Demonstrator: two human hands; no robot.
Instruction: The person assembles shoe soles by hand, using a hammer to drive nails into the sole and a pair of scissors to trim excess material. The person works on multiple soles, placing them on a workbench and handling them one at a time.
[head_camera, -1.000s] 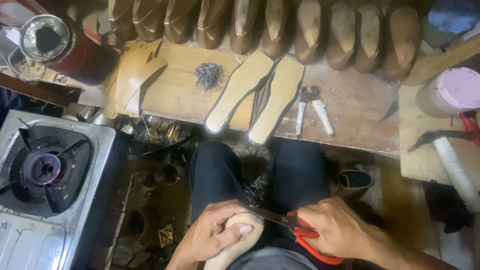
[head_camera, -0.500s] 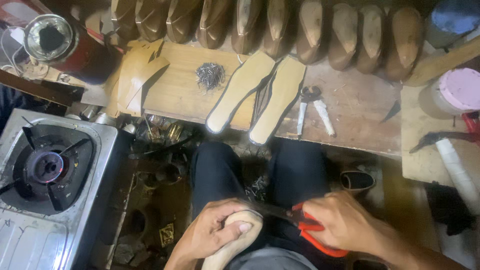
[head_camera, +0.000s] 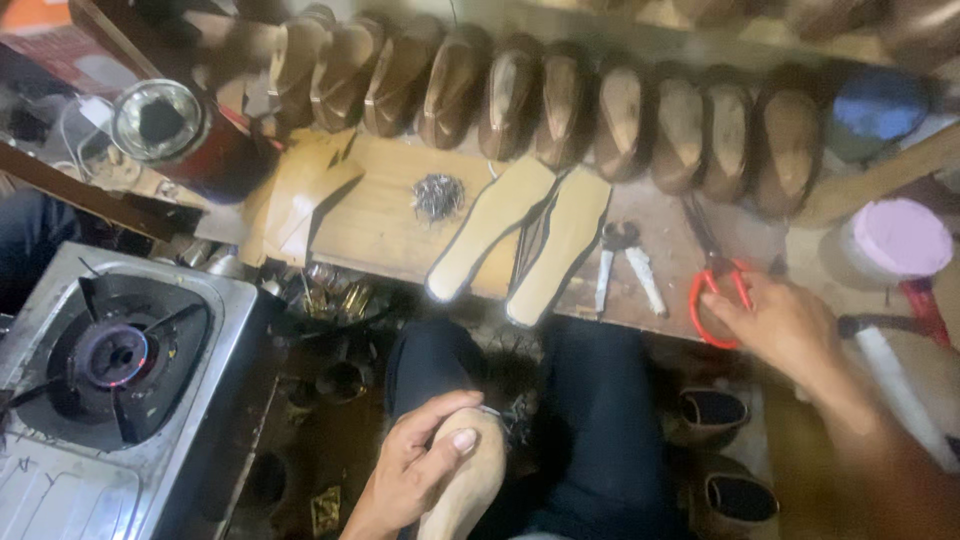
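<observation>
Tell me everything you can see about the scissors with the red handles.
The scissors have two red loop handles, probably plastic, and dark metal blades. They lie flat on the wooden workbench, handles toward the person, blades pointing away toward the row of shoe lasts. The blades look closed, though blur hides detail. The right hand touches the handles at their right loop. Pliers lie just to their left, apart.

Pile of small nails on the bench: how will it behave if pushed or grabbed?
The nail pile is a loose heap, so it would probably scatter when pushed. The pieces look thin and pointed: likely prickly and hard to pinch cleanly. It sits on flat wood, so sweeping seems easier.
</observation>
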